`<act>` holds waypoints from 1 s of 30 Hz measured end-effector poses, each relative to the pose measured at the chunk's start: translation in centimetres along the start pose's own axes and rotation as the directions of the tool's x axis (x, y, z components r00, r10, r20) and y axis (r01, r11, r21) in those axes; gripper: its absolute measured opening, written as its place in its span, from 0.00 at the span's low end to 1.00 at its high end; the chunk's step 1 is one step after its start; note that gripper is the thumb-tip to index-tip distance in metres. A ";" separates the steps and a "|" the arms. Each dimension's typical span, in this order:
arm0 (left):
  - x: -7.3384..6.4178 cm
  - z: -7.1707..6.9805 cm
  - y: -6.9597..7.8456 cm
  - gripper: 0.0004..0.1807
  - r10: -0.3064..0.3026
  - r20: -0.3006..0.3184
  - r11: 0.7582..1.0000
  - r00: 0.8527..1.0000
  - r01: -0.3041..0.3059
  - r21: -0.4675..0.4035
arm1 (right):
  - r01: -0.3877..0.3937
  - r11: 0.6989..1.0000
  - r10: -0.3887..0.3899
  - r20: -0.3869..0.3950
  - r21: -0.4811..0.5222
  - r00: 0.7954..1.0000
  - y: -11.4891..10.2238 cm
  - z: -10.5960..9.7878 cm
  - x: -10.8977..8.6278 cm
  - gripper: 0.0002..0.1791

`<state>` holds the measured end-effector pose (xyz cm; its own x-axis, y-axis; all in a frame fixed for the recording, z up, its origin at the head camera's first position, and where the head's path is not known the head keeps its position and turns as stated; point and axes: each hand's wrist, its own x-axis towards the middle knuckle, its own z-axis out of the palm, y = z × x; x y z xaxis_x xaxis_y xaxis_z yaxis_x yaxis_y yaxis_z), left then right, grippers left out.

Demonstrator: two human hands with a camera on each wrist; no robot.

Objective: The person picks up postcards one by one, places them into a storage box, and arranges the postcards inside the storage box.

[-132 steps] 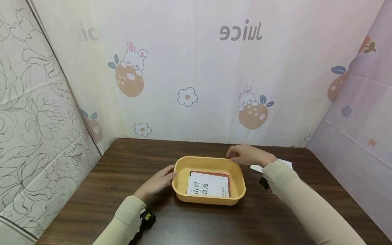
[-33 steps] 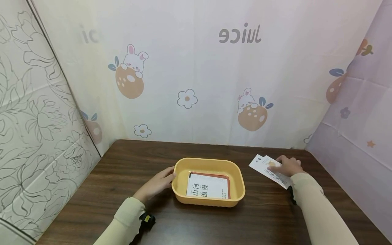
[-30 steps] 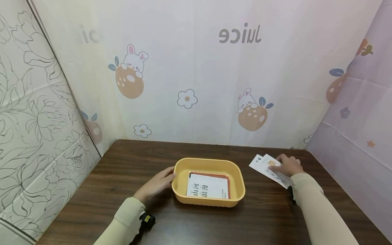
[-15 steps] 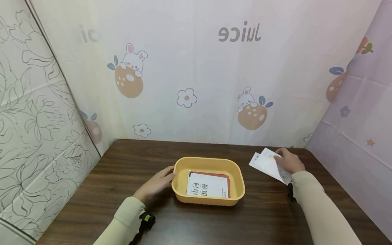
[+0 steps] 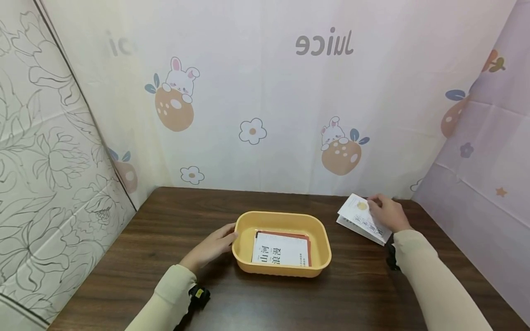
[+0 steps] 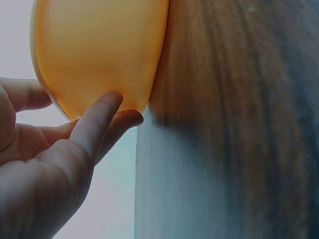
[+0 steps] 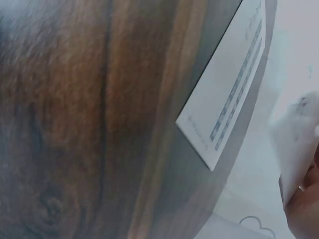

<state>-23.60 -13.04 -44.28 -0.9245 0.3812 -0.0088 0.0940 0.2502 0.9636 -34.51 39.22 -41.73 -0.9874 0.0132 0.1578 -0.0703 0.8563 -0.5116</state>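
My left hand (image 5: 213,248) rests at the left end of the yellow plastic basket (image 5: 282,271). In the left wrist view, extended fingers (image 6: 102,112) lie against the basket's outer wall (image 6: 104,45). Inside the basket is a white card with large Chinese characters (image 5: 285,250), over something red. At the right, my right hand (image 5: 389,214) pinches a white card with a small yellow picture (image 5: 356,209), tilted up at its far left edge. Beneath it, a second white printed card (image 7: 224,89) lies on the table. In the right wrist view, my right hand (image 7: 304,206) shows only partly.
The dark wooden table (image 5: 269,303) ends at a printed curtain (image 5: 256,82) behind. More patterned curtains hang at the left and right. Each wrist wears a small black device.
From above the basket's right end, my right hand has moved to the white cards at the right. It has lifted the upper card's edge off the lower one. My left hand stays put.
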 end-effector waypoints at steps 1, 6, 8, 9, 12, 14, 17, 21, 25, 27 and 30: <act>0.0 0.0 0.0 0.27 0.000 0.001 1.000 1.000 0.000 -0.001 | 0.005 1.000 -0.005 -0.004 0.008 1.000 -0.1 0.0 0.1 0.29; 0.0 -0.1 0.1 0.27 -0.001 0.001 1.000 1.000 0.001 0.000 | 0.050 0.999 -0.049 -0.042 0.014 0.998 -0.9 0.0 0.1 0.30; -0.1 -0.1 0.1 0.28 0.000 0.000 1.000 1.000 0.000 0.003 | 0.067 0.998 -0.067 -0.061 0.006 0.996 -1.3 0.0 0.0 0.29; -0.1 -0.1 0.1 0.28 0.001 0.001 1.000 1.000 -0.001 0.003 | 0.074 0.997 -0.073 -0.068 0.002 0.995 -1.4 0.0 -0.1 0.28; -0.1 -0.1 0.1 0.28 0.004 0.004 1.000 1.000 -0.004 0.002 | 0.080 0.997 -0.080 -0.079 0.001 0.994 -1.8 0.0 -0.3 0.28; -0.1 0.0 0.1 0.28 0.004 0.004 1.000 1.000 -0.004 0.002 | 0.080 0.997 -0.079 -0.076 0.013 0.994 -2.1 0.0 -0.3 0.29; -0.1 0.0 0.0 0.28 0.001 0.002 1.000 1.000 -0.001 0.005 | 0.106 0.994 -0.104 -0.077 0.019 0.992 -2.6 0.0 -0.3 0.29; -0.1 0.0 0.0 0.28 0.006 0.003 1.000 1.000 -0.006 0.003 | 0.167 0.986 -0.165 -0.095 0.012 0.982 -3.6 -0.1 -0.2 0.26; 0.0 0.0 0.0 0.28 0.009 0.005 1.000 1.000 -0.009 0.005 | 0.198 0.980 -0.196 -0.085 0.015 0.977 -4.9 -0.2 -0.3 0.24; 0.0 0.0 0.0 0.28 0.009 0.004 1.000 1.000 -0.009 0.008 | 0.206 0.978 -0.205 -0.071 0.013 0.976 -5.6 -0.2 -0.3 0.24; 0.0 0.0 0.0 0.27 0.010 0.003 1.000 1.000 -0.010 0.007 | 0.223 0.975 -0.222 -0.052 0.003 0.974 -6.5 -0.2 -0.2 0.24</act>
<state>-23.57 -13.02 -44.28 -0.9222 0.3867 0.0003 0.1063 0.2529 0.9616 -33.86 33.79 -38.27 -0.9383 -0.1508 0.3111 -0.2890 0.8361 -0.4663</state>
